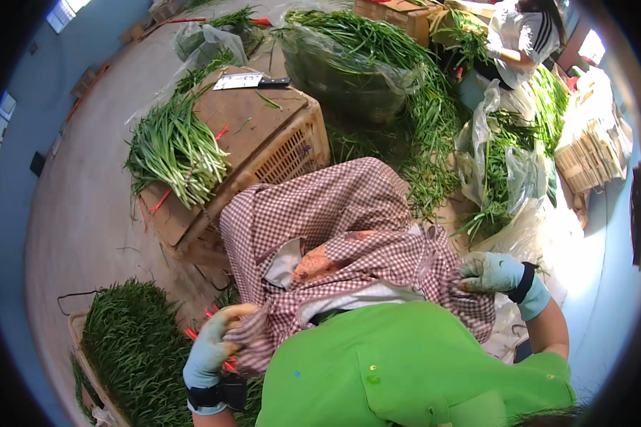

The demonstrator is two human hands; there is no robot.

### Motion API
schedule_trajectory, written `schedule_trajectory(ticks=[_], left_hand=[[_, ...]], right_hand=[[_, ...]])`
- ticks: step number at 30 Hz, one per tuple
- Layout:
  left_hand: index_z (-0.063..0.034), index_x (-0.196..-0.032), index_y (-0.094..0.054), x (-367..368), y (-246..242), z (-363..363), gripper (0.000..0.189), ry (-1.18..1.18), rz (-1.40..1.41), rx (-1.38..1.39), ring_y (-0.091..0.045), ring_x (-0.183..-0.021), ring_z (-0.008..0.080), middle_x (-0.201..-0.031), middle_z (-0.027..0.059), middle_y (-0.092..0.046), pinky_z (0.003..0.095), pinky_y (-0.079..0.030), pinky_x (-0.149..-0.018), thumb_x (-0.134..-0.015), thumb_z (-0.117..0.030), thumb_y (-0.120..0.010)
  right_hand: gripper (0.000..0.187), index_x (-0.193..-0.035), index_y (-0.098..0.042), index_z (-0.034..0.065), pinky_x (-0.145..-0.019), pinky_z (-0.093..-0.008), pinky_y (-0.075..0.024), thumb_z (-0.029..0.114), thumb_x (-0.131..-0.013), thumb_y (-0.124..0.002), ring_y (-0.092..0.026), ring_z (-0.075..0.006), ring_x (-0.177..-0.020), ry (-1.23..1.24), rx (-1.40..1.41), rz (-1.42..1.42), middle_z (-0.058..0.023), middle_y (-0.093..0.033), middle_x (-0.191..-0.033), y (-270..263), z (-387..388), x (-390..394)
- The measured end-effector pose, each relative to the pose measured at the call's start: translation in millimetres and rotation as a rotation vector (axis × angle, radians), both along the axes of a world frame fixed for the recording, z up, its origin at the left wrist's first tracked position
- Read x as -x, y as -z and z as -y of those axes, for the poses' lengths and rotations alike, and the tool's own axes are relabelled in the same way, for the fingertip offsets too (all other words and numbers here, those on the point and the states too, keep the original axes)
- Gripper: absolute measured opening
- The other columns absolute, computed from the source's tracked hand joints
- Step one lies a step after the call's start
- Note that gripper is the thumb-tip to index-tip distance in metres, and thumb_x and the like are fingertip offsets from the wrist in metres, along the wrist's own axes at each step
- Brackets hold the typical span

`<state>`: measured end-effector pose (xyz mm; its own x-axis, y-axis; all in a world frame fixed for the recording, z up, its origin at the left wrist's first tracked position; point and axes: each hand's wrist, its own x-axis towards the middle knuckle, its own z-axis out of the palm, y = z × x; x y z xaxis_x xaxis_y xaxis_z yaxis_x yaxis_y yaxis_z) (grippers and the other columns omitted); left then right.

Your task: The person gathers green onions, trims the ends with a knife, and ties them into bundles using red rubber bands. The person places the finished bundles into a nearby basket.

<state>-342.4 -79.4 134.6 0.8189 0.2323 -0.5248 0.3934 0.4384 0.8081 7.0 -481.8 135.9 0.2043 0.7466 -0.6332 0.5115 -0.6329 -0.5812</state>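
A brown-and-white checked apron [326, 205] lies over my lap and knees, its middle rumpled around an orange-brown patch. In a light blue glove, my left hand [213, 341] grips a bunched edge of the apron at my left hip. My right hand [491, 273], gloved alike, grips the cloth at the other side. Before my knees stands a slatted plastic crate [286, 165] with a brown board [240, 117] on top. A bunch of garlic chives [179, 149] rests on the board, pale stems towards me. Farther back on it lies a black-handled cleaver [251, 81].
Beside my left hand is a crate packed with chives [133, 352]. A large plastic bag [347, 80] of chives stands ahead, loose leaves [432, 155] strewn beside it. At the far right a co-worker [523, 42] handles greens near stacked crates [590, 155]. More bagged chives [502, 160] stand right.
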Motion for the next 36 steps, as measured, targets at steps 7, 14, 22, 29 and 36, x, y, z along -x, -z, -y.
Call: schedule_trajectory(ticks=[7,14,22,29,36], left_hand=[[0.004,-0.117,-0.05,-55.1,51.1,52.2,0.049,0.034,-0.084,-0.402,-0.052,-0.106,0.0205,-0.112,0.0101,-0.056,0.0314,-0.037,-0.097,-0.075,-0.015,-0.068],[0.0015,-0.112,-0.054,-138.2,44.1,37.7,0.043,0.707,0.08,-0.852,-0.061,-0.092,0.0298,-0.106,0.0193,-0.06,0.0368,-0.047,-0.083,-0.073,-0.013,-0.067],[0.0005,-0.127,-0.047,-172.2,42.1,-4.5,0.058,0.471,0.426,-0.883,-0.049,-0.117,0.0239,-0.126,0.0161,-0.051,0.035,-0.036,-0.101,-0.074,-0.009,-0.068],[0.0005,-0.117,-0.056,-135.4,121.2,19.7,0.039,0.746,0.239,-0.698,-0.055,-0.109,0.0283,-0.109,0.0185,-0.062,0.0381,-0.027,-0.107,-0.086,-0.023,-0.056],[0.0039,-0.118,-0.053,-145.9,84.1,12.6,0.038,0.607,-0.088,-0.177,-0.05,-0.116,0.0255,-0.118,0.0177,-0.059,0.0331,-0.03,-0.105,-0.083,-0.009,-0.057]], right_hand=[[0.022,-0.097,-0.063,0.0015,-0.073,-0.0222,-0.0458,0.021,-0.088,-0.06,-0.057,-0.0069,-0.078,1.051,-0.16,-0.494,0.0026,-0.064,-0.087,-25.7,-41.5,32.4],[0.037,-0.107,-0.059,0.0014,-0.072,-0.0274,-0.0475,0.035,-0.091,-0.053,-0.06,-0.0159,-0.077,0.496,-0.652,-0.35,-0.0091,-0.064,-0.086,-37.2,-149.6,41.7],[0.034,-0.114,-0.057,0.0059,-0.074,-0.0398,-0.0459,0.019,-0.082,-0.054,-0.059,-0.0304,-0.083,-0.143,-0.232,-0.106,-0.0162,-0.061,-0.085,45.5,-154.4,21.9],[0.03,-0.108,-0.06,-0.0026,-0.086,-0.0296,-0.0436,0.016,-0.084,-0.058,-0.056,-0.0179,-0.094,0.329,0.084,-0.613,-0.0122,-0.063,-0.103,142.0,-21.8,9.2],[0.032,-0.112,-0.06,0.0102,-0.081,-0.0383,-0.0473,0.017,-0.081,-0.053,-0.061,-0.0302,-0.093,0.196,0.369,0.261,-0.0175,-0.064,-0.101,231.2,185.3,42.1]])
